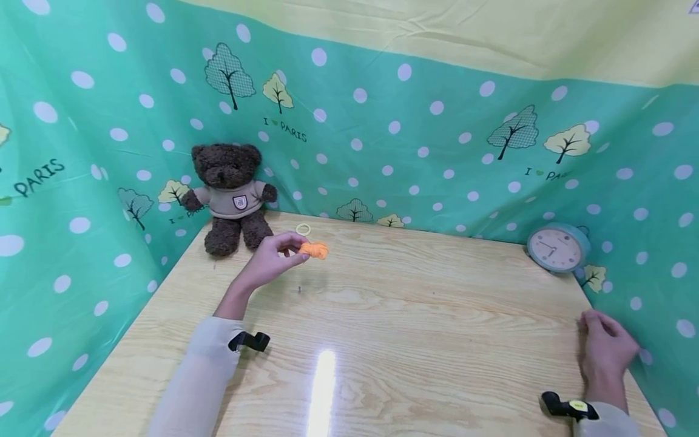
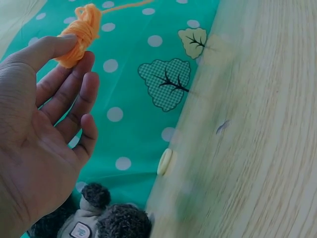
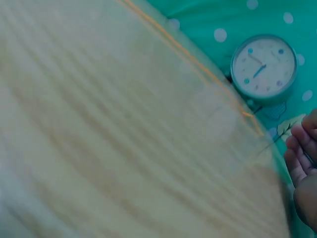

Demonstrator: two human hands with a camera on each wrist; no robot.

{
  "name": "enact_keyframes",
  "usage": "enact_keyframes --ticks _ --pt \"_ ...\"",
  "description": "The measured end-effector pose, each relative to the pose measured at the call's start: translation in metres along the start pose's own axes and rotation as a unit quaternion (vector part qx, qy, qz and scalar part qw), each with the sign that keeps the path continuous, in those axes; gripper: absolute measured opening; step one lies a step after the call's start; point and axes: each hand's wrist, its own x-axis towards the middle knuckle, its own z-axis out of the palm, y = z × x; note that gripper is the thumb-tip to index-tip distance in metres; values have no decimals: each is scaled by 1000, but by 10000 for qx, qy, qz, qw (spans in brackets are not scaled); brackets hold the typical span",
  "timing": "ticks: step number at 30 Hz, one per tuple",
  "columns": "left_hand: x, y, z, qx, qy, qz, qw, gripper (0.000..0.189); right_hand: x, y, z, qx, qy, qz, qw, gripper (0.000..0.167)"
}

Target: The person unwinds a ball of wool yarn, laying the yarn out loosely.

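My left hand (image 1: 271,258) is raised over the back left of the table, pinching a small wound bundle of orange yarn (image 1: 314,250) between thumb and fingertips. In the left wrist view, its other fingers are loosely bent, and a strand leaves the bundle (image 2: 81,37) to the right. Over at the table's right edge, my right hand (image 1: 607,349) pinches with thumb and fingertips together. In the right wrist view, an orange yarn strand (image 3: 190,57) runs toward these fingers (image 3: 299,148); its last stretch at the fingertips is too faint to make out.
A dark brown teddy bear (image 1: 232,197) in a grey shirt sits at the back left. Beside it lies a pale yellow ring (image 1: 303,229). A round blue alarm clock (image 1: 557,247) stands at the back right. A green dotted curtain (image 1: 382,145) borders the wooden table (image 1: 415,340).
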Motion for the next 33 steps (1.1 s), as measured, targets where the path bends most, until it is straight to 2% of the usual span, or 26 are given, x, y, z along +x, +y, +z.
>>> enact_keyframes --ticks 6,9,13,14,17,21,29,33 --pt "0 0 3 51 -24 34 10000 27 -14 -18 13 -289 -167 -170 9993 35" --pt "1 1 3 -2 -35 33 10000 27 -27 -30 32 -348 -417 -362 9979 29" --pt "2 2 6 -21 -51 28 10000 28 -50 -38 65 197 -953 -753 9924 20" --pt "2 2 6 -12 -64 19 10000 29 -57 -38 73 172 -1105 -871 9899 19" --pt "1 2 8 -1 -79 -2 10000 30 -75 -32 99 -72 -1537 -1201 9808 24" --pt "1 3 9 16 -45 0 10000 30 -98 -18 135 -612 -2141 -1627 9612 32" --pt "0 3 10 25 -4 153 9999 29 -140 2 193 -633 -3297 -2060 9192 41" --pt "0 2 11 27 -30 139 9999 30 -159 7 216 -623 -3668 -2165 9026 39"
